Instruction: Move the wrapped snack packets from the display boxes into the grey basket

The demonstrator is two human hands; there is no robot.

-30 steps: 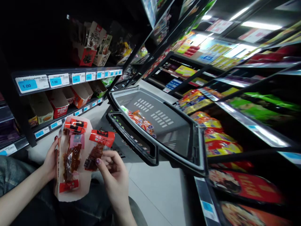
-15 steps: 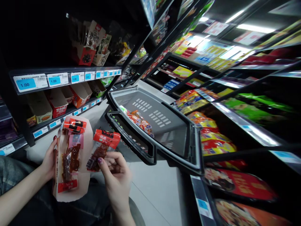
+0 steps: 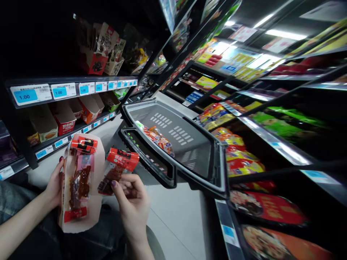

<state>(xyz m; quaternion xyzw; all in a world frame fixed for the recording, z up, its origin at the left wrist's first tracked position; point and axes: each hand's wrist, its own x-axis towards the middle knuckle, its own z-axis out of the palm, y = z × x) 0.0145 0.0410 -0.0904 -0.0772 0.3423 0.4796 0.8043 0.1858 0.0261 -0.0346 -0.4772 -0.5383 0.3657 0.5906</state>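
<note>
My left hand [image 3: 55, 182] is closed on the left side of an open cardboard box [image 3: 95, 187], tilted towards me over my lap. Inside the box lie a few red-ended clear snack packets [image 3: 81, 180] with dark brown food showing through. Just right of the box, my right hand [image 3: 131, 204] pinches a single snack packet [image 3: 120, 164] between thumb and fingers. That packet has a red printed top and a clear lower part with brown pieces. The fingers of my left hand behind the box are hidden.
A grey shopping basket [image 3: 199, 139] with a black handle [image 3: 148, 157] stands ahead, holding several orange-and-white packets [image 3: 159, 139]. On the left, a shelf with price tags [image 3: 63, 90] carries open cartons [image 3: 63, 117]. Shelves on the right hold bagged goods [image 3: 241, 159] and red trays [image 3: 268, 207].
The view has shifted slightly, so the basket and shelves appear a little further left. Both hands keep their holds, and the packet has barely moved relative to the box.
</note>
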